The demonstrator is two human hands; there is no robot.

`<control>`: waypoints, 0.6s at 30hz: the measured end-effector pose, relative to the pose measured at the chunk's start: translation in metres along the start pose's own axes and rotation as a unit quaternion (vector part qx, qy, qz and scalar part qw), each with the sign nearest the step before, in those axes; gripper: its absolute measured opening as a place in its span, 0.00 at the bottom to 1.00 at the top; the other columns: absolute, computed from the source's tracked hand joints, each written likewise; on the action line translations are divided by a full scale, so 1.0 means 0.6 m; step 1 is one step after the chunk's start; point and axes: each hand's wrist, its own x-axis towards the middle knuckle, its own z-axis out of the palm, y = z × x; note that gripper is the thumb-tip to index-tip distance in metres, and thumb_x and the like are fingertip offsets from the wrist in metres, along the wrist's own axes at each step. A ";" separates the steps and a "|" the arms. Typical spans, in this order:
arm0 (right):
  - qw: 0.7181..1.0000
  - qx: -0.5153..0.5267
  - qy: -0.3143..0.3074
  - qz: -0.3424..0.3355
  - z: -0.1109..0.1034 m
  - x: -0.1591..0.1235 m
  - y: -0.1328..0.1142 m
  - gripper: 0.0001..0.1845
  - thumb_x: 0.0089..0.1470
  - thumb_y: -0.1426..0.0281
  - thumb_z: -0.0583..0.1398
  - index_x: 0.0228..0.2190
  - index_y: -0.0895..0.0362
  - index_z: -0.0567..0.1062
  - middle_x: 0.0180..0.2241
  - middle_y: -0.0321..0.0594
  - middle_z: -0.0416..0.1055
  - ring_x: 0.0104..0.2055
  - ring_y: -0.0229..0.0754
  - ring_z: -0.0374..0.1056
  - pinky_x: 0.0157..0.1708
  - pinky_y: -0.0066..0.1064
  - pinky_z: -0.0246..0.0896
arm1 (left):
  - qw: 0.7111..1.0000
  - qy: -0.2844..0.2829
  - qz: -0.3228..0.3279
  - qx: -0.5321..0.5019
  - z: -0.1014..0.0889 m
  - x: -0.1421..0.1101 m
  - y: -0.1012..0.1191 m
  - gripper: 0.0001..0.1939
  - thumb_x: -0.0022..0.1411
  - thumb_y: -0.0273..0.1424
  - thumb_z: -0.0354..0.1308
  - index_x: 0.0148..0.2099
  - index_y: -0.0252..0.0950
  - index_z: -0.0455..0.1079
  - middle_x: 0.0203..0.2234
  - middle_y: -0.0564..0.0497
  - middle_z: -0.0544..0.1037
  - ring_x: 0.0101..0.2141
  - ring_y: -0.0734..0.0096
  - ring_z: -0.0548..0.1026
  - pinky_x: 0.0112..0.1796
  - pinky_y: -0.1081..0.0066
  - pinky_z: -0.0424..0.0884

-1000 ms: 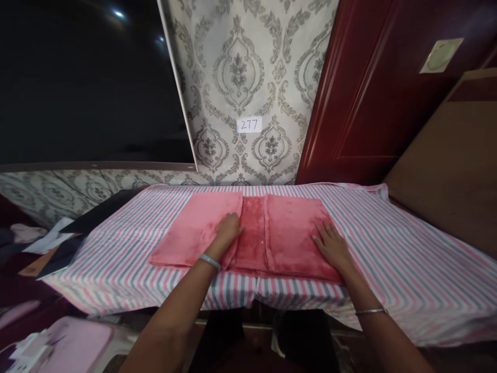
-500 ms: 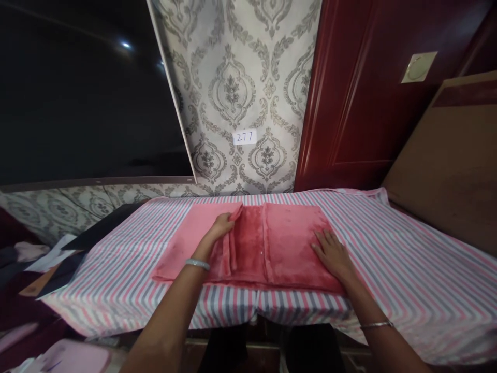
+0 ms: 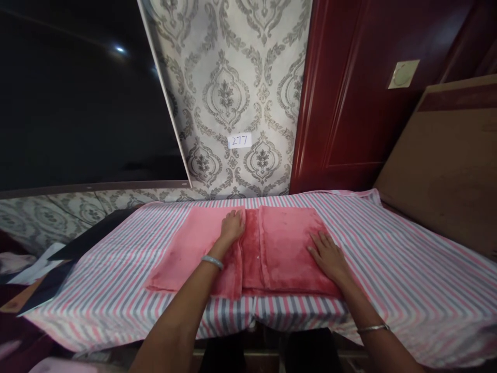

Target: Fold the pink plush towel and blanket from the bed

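Right hand [image 3: 329, 256] spread flat, empty; left hand [image 3: 233, 226] half-curled, any grip unclear, both on pink cloth [image 3: 289, 241]

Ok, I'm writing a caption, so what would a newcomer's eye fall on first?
Probably the folded, plush pink cloth on the pink, grey and white striped tablecloth, left hand on its left panel, right hand on its right panel. Next, perhaps the big black screen at upper left and the white paper label reading 277 on the grey patterned wallpaper.
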 end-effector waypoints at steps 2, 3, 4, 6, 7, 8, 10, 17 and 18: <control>1.000 -0.001 -0.008 0.001 -0.002 0.000 -0.001 0.31 0.67 0.60 0.45 0.65 0.58 0.63 0.68 0.51 0.53 0.71 0.56 0.46 0.62 0.56 0.54 | 1.000 -0.014 0.008 0.007 0.018 0.008 -0.001 0.32 0.68 0.39 0.49 0.71 0.37 0.54 0.71 0.37 0.53 0.69 0.50 0.51 0.65 0.48 0.49; 1.000 -0.002 -0.012 0.001 -0.003 0.000 -0.001 0.31 0.67 0.60 0.45 0.65 0.58 0.62 0.68 0.52 0.53 0.71 0.56 0.46 0.62 0.56 0.53 | 1.000 -0.023 0.009 0.009 0.029 0.011 -0.003 0.32 0.68 0.40 0.50 0.71 0.37 0.54 0.71 0.38 0.52 0.70 0.48 0.49 0.65 0.45 0.45; 1.000 -0.002 -0.015 0.002 -0.004 0.000 -0.002 0.31 0.67 0.60 0.45 0.65 0.59 0.62 0.69 0.52 0.52 0.71 0.56 0.46 0.62 0.55 0.53 | 0.999 -0.031 0.010 0.011 0.039 0.012 -0.006 0.33 0.68 0.41 0.50 0.71 0.37 0.54 0.71 0.38 0.51 0.70 0.47 0.47 0.66 0.43 0.43; 1.000 -0.001 -0.018 0.004 -0.006 0.001 -0.003 0.31 0.67 0.60 0.45 0.66 0.57 0.62 0.69 0.51 0.52 0.71 0.55 0.46 0.63 0.55 0.53 | 0.999 -0.036 0.011 0.011 0.055 0.014 -0.012 0.33 0.67 0.42 0.51 0.71 0.38 0.55 0.71 0.38 0.51 0.71 0.47 0.46 0.66 0.42 0.39; 1.000 0.001 -0.019 0.006 -0.006 0.001 -0.003 0.30 0.67 0.60 0.45 0.66 0.57 0.62 0.69 0.50 0.52 0.71 0.55 0.46 0.62 0.56 0.53 | 0.999 -0.034 0.010 0.009 0.058 0.014 -0.013 0.33 0.67 0.42 0.51 0.71 0.38 0.55 0.72 0.38 0.50 0.71 0.47 0.45 0.66 0.42 0.38; 1.000 0.002 -0.020 0.008 -0.005 0.002 -0.004 0.30 0.67 0.60 0.45 0.65 0.56 0.62 0.69 0.50 0.53 0.71 0.55 0.46 0.62 0.56 0.53 | 0.999 -0.033 0.009 0.005 0.059 0.014 -0.014 0.33 0.67 0.42 0.52 0.71 0.39 0.55 0.71 0.38 0.51 0.71 0.47 0.46 0.66 0.42 0.39; 1.000 0.003 -0.017 0.008 -0.004 0.002 -0.003 0.30 0.67 0.60 0.45 0.65 0.56 0.62 0.69 0.50 0.53 0.71 0.55 0.45 0.62 0.56 0.53 | 1.000 -0.027 0.004 -0.008 0.052 0.012 -0.010 0.32 0.67 0.42 0.52 0.69 0.39 0.58 0.70 0.38 0.54 0.70 0.47 0.49 0.65 0.43 0.43; 1.000 0.007 -0.017 0.010 -0.001 0.002 -0.005 0.30 0.67 0.60 0.46 0.66 0.56 0.60 0.69 0.51 0.52 0.71 0.55 0.45 0.62 0.56 0.52 | 0.995 -0.018 -0.007 -0.101 0.036 0.011 0.052 0.19 0.70 0.37 0.48 0.48 0.33 0.77 0.49 0.36 0.78 0.55 0.54 0.73 0.55 0.62 0.65; 1.000 0.008 -0.019 0.011 -0.002 0.002 -0.006 0.30 0.68 0.59 0.46 0.66 0.56 0.60 0.69 0.51 0.51 0.71 0.55 0.44 0.62 0.56 0.52 | 0.992 -0.031 -0.014 -0.121 0.039 0.017 0.061 0.18 0.69 0.37 0.50 0.45 0.32 0.78 0.46 0.37 0.80 0.52 0.54 0.75 0.52 0.63 0.68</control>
